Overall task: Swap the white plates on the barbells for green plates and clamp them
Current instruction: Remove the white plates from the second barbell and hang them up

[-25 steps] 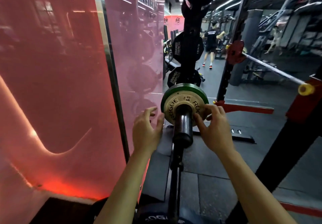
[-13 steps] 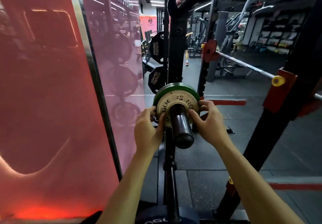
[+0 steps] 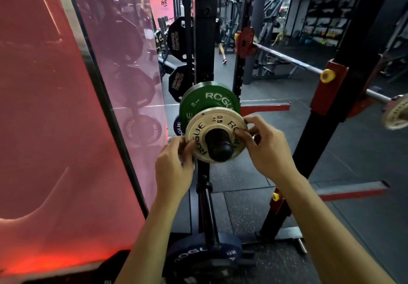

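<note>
Head view: both hands' fingers [image 3: 191, 145] around white plate [image 3: 199, 129] rim.

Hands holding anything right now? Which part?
Both: left hand and right hand pinch opposite rim edges of the small white round Rogue plate on the black bar sleeve.

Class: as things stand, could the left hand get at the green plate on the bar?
Probably not yet. The left hand grips the white plate, which sits in front of the green plate on the bar, covering much of its face.
</note>
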